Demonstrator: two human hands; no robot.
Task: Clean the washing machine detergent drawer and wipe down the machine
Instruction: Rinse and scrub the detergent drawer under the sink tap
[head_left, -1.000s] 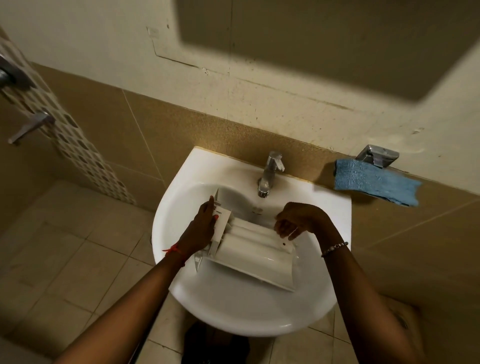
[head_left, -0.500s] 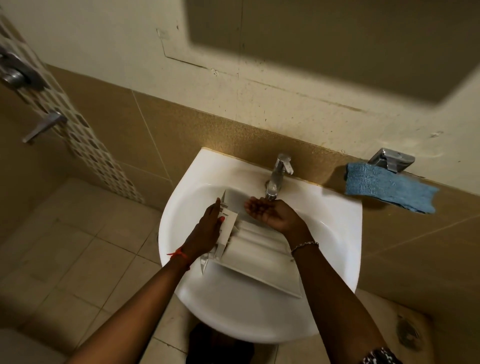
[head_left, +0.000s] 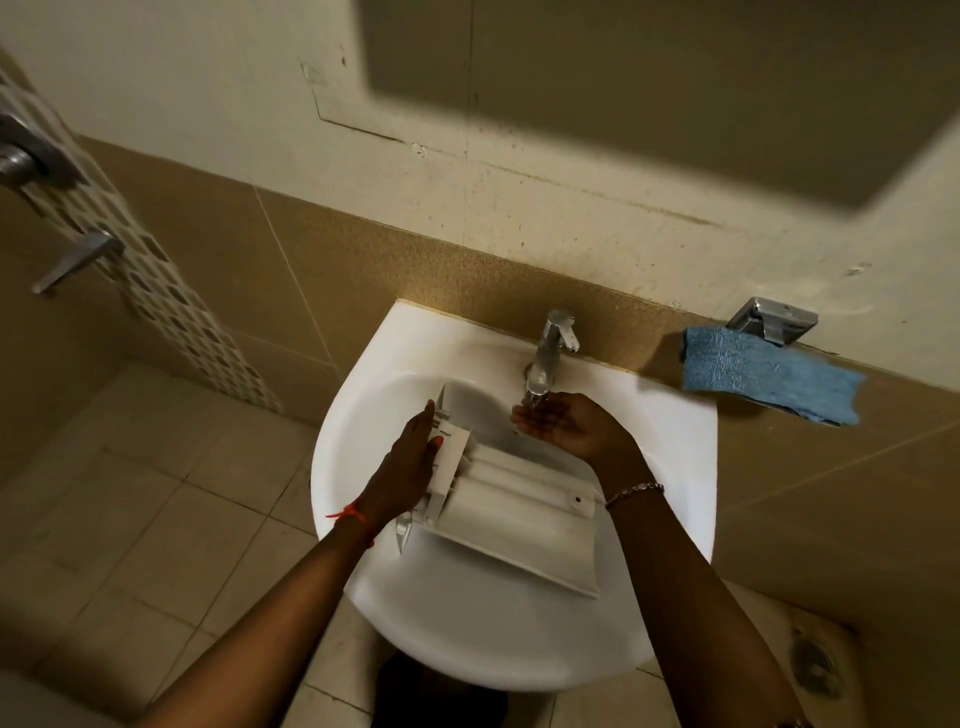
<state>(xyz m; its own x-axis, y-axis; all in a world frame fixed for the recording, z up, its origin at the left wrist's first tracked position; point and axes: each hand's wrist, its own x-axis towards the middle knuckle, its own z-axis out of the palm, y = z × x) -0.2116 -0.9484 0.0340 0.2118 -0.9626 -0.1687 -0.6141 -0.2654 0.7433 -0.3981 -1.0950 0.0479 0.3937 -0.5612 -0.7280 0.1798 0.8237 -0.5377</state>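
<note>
Detergent drawer (head_left: 514, 514) in the white sink (head_left: 519, 644), head view. The drawer lay inside the basin on a slant, its left end toward the far left and its right end toward the near right, with a ribbed white face turned upward. The left hand (head_left: 410, 467) gripped the left end, thumb laid on the upright end plate and fingers wrapped around its far edge, propping that end above the basin. The right hand (head_left: 566, 423) was held palm up just under the spout of the tap (head_left: 550, 353), fingers loosely extended and slightly cupped, holding nothing and apart from the drawer; whether water was running could not be told. A blue cloth (head_left: 763, 379) hung from a metal holder (head_left: 774, 319) on the wall to the right of the sink, well apart from both hands. The drawer was judged to be light, stiff, hollow moulded plastic, likely slick once wet or soapy, with thin partitions and small clips that could crack under twisting or a drop against the ceramic. The surest hold was judged to be the thicker end plate, as gripped here, or the two long side walls, rather than the inner ribs.
</note>
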